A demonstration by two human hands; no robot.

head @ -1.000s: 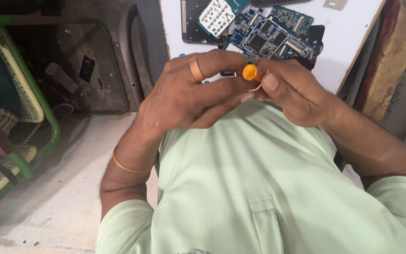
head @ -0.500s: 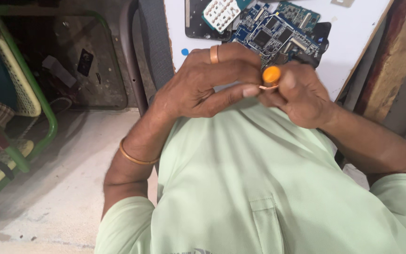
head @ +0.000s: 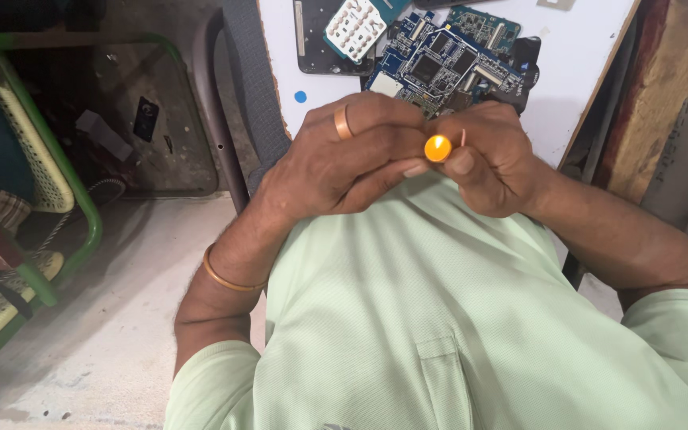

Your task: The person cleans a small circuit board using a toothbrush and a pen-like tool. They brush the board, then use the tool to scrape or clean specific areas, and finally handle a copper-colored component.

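My left hand (head: 344, 163), with a ring on one finger and a bangle on the wrist, and my right hand (head: 491, 159) meet in front of my chest. Between their fingertips they pinch a small tool with a round orange end (head: 438, 148); only that end shows, the rest is hidden by the fingers. Just beyond the hands a blue circuit board (head: 439, 68) lies on a white table (head: 583, 56), beside a white keypad part (head: 353, 28) and a dark phone shell (head: 316, 40).
A dark metal chair frame (head: 216, 119) stands left of the table. A green-framed woven chair (head: 33, 199) sits at the far left over a grey concrete floor (head: 105, 318). A wooden post (head: 654, 103) runs along the table's right side.
Both hands have stayed together around the orange-ended tool. The view has shifted slightly, so the hands and table sit a little further right and lower in the frame.
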